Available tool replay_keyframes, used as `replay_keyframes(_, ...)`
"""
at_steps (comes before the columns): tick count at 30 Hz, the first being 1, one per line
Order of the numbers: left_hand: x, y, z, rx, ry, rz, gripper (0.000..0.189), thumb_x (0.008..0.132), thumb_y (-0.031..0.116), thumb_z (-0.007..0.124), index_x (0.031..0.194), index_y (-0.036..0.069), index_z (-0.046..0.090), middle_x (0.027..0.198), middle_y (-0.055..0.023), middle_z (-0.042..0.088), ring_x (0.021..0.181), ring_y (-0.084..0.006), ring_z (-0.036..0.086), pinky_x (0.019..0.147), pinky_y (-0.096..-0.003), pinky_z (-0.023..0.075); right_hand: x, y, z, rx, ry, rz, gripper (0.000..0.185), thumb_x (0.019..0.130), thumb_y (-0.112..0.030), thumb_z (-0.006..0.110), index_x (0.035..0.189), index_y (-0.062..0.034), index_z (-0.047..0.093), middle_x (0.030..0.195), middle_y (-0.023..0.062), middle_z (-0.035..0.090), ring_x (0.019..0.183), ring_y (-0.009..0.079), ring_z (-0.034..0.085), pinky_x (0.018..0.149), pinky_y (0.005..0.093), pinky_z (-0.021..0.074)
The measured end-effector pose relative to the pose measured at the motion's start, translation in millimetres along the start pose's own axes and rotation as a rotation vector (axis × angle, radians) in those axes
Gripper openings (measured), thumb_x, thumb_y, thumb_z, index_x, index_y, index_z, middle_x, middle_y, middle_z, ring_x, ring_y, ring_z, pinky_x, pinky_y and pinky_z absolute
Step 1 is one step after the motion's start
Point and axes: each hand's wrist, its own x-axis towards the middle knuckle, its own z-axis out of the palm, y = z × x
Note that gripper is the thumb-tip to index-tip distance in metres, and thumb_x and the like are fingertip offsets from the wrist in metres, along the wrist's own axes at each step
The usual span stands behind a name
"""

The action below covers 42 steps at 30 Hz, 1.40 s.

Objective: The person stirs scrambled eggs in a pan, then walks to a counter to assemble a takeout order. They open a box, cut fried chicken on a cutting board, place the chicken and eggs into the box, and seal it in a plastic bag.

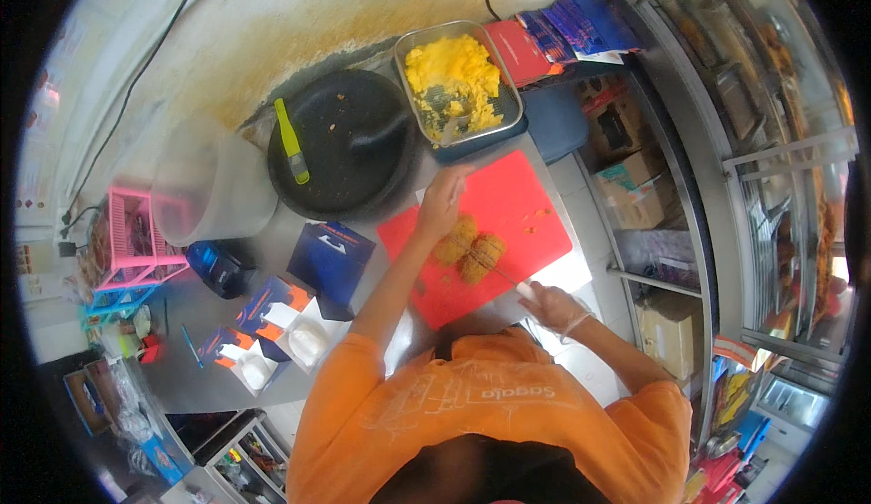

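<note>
A knife (pixel 525 291) with a white handle is gripped in my right hand (pixel 550 305), which has thin clear plastic around its wrist. Its narrow blade reaches left onto golden breaded, fried-looking food pieces (pixel 484 253). These lie on a red cutting board (pixel 524 198), with crumbs scattered around them. Beyond the food, my left hand (pixel 441 206) is at the board's far left edge, fingers pointing away from me. Whether it holds anything between the fingers cannot be made out.
Behind the board stands a metal tray (pixel 507 126) of yellow food with a scoop. A black round pan (pixel 340 143) bears a green-handled brush (pixel 291 140). Open paper boxes (pixel 306 341) and a translucent tub (pixel 211 184) are to the left. Shelves with cartons (pixel 633 198) flank the right.
</note>
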Motion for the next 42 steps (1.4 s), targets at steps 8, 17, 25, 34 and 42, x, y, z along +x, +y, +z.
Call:
replay_keyframes(8,-22.7,-32.4,-3.5,0.073,-0.088,-0.199,0.023,0.097,0.012,0.047,0.117,0.006,0.057,0.111,-0.0207,0.063,0.106,-0.0401,0.058,0.090,-0.0458,0.0454,24.5,10.9,46.8,0.075,-0.188,0.202,0.048,0.099,-0.045,0.041,0.126,-0.0054,0.047,0.097,0.0254,0.065,0.093,0.0436,0.063,0.081,0.0531,0.0489)
replay_keyframes(17,-22.7,-5.2,-9.5,0.178,-0.103,-0.087,0.023,0.097,0.013,0.046,0.116,0.006,0.059,0.104,-0.0178,0.065,0.099,-0.0383,0.060,0.085,-0.0481,0.0456,30.1,34.0,60.7,0.144,-0.017,0.009,0.039,0.096,-0.037,0.054,0.119,-0.0054,0.052,0.098,0.0251,0.065,0.093,0.0406,0.064,0.077,0.0460,0.0492)
replay_keyframes(25,-104.4,86.0,-85.8,0.136,0.809,0.490,0.028,0.099,0.021,0.044,0.097,0.004,0.066,0.084,-0.0132,0.064,0.075,-0.0241,0.057,0.071,-0.0360,0.0433,36.1,85.5,23.4,-0.186,0.487,0.054,0.047,0.090,-0.048,0.059,0.119,-0.0117,0.056,0.086,0.0191,0.068,0.080,0.0380,0.068,0.066,0.0470,0.0542)
replay_keyframes(34,-260.0,101.0,-100.6,0.439,0.854,-0.577,0.023,0.088,0.022,0.065,0.105,0.006,0.063,0.096,-0.0107,0.064,0.091,-0.0311,0.063,0.076,-0.0411,0.0491,71.2,48.0,20.6,-0.326,0.816,0.013,0.078,0.083,-0.059,0.061,0.140,-0.0091,0.042,0.126,0.0231,0.055,0.115,0.0382,0.055,0.092,0.0490,0.0467)
replay_keyframes(42,-287.5,53.9,-89.2,0.798,0.915,-0.964,0.042,0.085,0.032,0.065,0.120,0.010,0.055,0.113,-0.0114,0.058,0.098,-0.0339,0.062,0.078,-0.0457,0.0510,91.8,-57.1,80.3,-0.196,0.812,-0.203,0.102,0.069,-0.060,0.075,0.138,0.0053,0.039,0.128,0.0296,0.048,0.120,0.0439,0.044,0.101,0.0517,0.0357)
